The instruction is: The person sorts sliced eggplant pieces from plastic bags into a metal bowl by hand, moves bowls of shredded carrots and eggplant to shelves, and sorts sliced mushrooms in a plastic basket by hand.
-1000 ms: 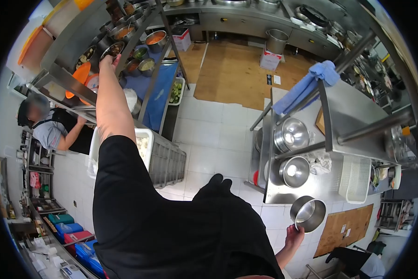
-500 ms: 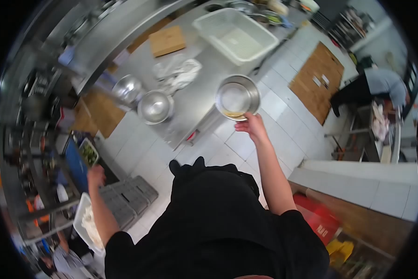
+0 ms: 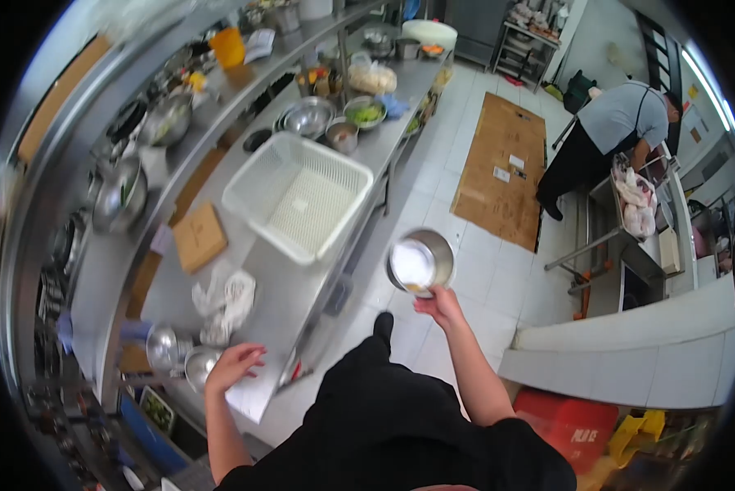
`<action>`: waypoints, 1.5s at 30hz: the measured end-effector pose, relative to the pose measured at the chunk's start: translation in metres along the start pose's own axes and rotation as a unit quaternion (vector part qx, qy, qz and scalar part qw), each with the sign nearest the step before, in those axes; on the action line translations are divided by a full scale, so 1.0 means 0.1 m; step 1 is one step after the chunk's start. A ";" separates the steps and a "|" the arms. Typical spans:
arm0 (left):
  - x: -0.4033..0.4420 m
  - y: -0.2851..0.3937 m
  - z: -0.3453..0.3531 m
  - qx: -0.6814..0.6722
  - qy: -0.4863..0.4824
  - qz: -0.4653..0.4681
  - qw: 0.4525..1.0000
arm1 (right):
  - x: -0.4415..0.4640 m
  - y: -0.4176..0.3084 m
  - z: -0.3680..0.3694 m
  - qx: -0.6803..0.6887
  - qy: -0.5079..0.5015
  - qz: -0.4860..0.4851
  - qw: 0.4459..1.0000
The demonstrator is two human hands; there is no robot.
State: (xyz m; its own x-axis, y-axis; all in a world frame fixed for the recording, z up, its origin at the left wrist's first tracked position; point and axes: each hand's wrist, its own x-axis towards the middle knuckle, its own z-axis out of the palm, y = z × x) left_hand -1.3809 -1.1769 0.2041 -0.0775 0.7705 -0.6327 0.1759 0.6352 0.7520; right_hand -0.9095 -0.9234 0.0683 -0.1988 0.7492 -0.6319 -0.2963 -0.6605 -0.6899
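My right hand (image 3: 439,306) grips the near rim of a round steel pot (image 3: 420,262), held out over the floor beside the steel table. A little yellowish matter shows inside the pot near my fingers. My left hand (image 3: 235,365) is empty with its fingers apart, over the near end of the steel table (image 3: 277,309). Close to it are a steel bowl (image 3: 201,368) and a crumpled white cloth (image 3: 224,301). Farther along the table stands a white perforated basket (image 3: 298,196) with nothing in it.
A cardboard piece (image 3: 199,237) lies on the table, with bowls of food (image 3: 366,113) beyond the basket. Flattened cardboard (image 3: 501,172) covers part of the floor. Another person (image 3: 621,123) bends over a stand at the right. A red bin (image 3: 576,425) is at lower right.
The view has swung right, from the shelf to the table. My left hand has left the bowl on the shelf and is now over the table's end. My right hand still holds the pot.
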 end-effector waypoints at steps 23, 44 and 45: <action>5.76 5.70 1.34 0.180 0.150 0.426 0.874 | 3.03 -4.08 -1.99 -0.106 0.116 -0.086 0.984; 6.99 8.46 1.05 0.134 0.245 0.372 0.885 | 8.07 -7.36 0.55 -0.238 -0.114 0.050 0.963; 7.14 8.38 1.08 0.107 0.249 0.350 0.897 | 8.23 -7.37 0.61 -0.210 -0.130 0.071 0.966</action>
State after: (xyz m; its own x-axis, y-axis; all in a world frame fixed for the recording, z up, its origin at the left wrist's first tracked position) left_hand -1.1830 -0.0999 0.3628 -0.2937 0.9387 0.1807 0.5331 0.0040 0.8460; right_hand -0.9117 0.1830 0.0787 -0.4530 0.6007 -0.6588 0.1456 -0.6791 -0.7194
